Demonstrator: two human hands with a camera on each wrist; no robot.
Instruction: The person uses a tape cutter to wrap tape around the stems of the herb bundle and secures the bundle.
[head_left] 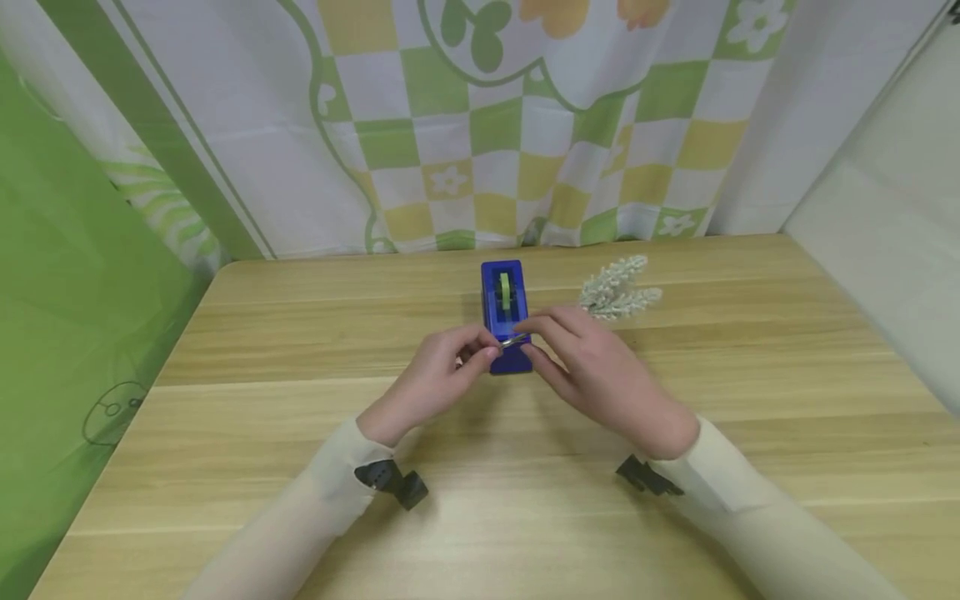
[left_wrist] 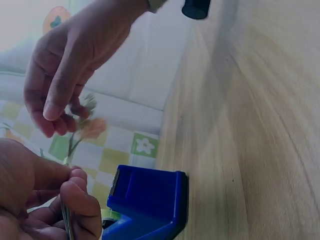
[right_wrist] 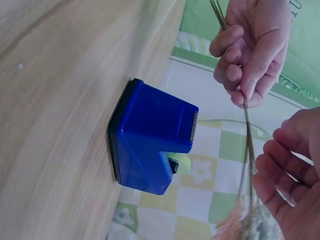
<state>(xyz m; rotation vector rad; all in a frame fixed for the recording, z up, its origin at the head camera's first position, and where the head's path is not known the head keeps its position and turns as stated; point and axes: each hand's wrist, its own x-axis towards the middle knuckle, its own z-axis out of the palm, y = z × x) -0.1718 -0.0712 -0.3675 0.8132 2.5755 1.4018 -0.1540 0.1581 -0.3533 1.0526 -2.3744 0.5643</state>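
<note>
My left hand [head_left: 427, 375] pinches a small bunch of thin stems [right_wrist: 249, 135] between thumb and fingers, with the lower ends [left_wrist: 66, 217] running through its curled fingers. At their far end the stems carry pale, feathery flower sprigs [head_left: 615, 292] and a blurred orange bloom [left_wrist: 94, 128]. Beside the stems my right hand [head_left: 600, 375] hovers, its fingers loosely bent and apart from the thumb. Beneath both hands stands a blue tape dispenser [right_wrist: 150, 125] with a yellow-green tape roll [head_left: 505, 290] and a toothed metal cutting edge [right_wrist: 195, 126].
The dispenser stands on a wood-grain table [head_left: 300, 350]. Behind the far edge hangs a green, yellow and white checked curtain [head_left: 442, 150]. Bright green cloth [head_left: 75, 275] covers the left side, and a white wall [head_left: 885, 183] the right. Dark wrist cameras [head_left: 390, 482] sit on both sleeves.
</note>
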